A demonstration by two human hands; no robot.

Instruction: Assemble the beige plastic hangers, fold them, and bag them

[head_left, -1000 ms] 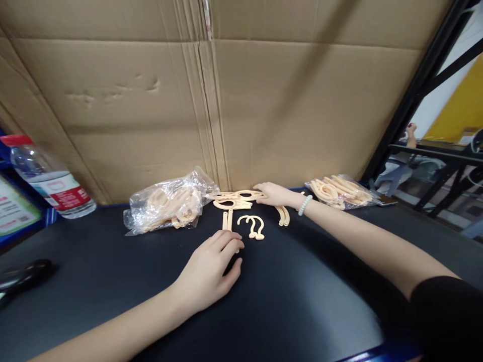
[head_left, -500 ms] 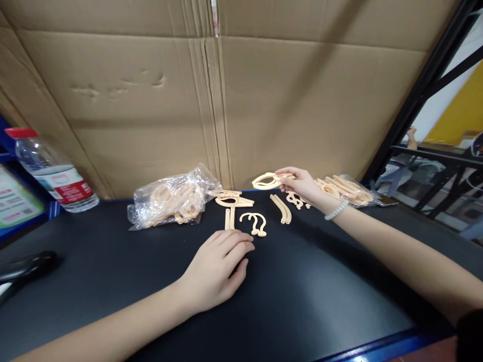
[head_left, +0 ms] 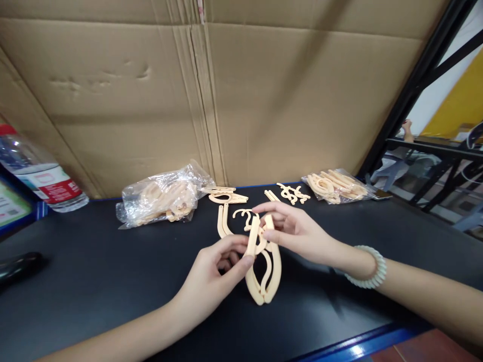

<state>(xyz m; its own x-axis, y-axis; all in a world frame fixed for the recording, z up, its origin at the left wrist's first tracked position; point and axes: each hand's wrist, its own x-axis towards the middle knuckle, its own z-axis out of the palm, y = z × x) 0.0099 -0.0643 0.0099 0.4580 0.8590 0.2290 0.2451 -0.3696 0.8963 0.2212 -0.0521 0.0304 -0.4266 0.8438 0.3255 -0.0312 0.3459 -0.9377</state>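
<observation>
My left hand (head_left: 215,274) and my right hand (head_left: 292,231) meet over the middle of the black table (head_left: 113,281). Together they hold a cream plastic looped piece (head_left: 264,269) upright, its rounded end hanging toward the table. The left thumb and forefinger pinch its left bar; the right fingers grip its top. Just behind the hands lie a small cream hook piece (head_left: 245,217) and a pair of straight cream bars (head_left: 222,223). A flat cream piece (head_left: 226,196) lies further back.
A clear bag of cream parts (head_left: 162,198) lies at the back left, another bag (head_left: 335,186) at the back right, with small curly parts (head_left: 293,192) beside it. A water bottle (head_left: 37,176) lies far left. A cardboard wall (head_left: 226,90) closes the back. A black object (head_left: 18,266) sits at the left edge.
My right hand carried the looped piece from the back of the table to the middle. My left hand lifted off the table and took hold of it too.
</observation>
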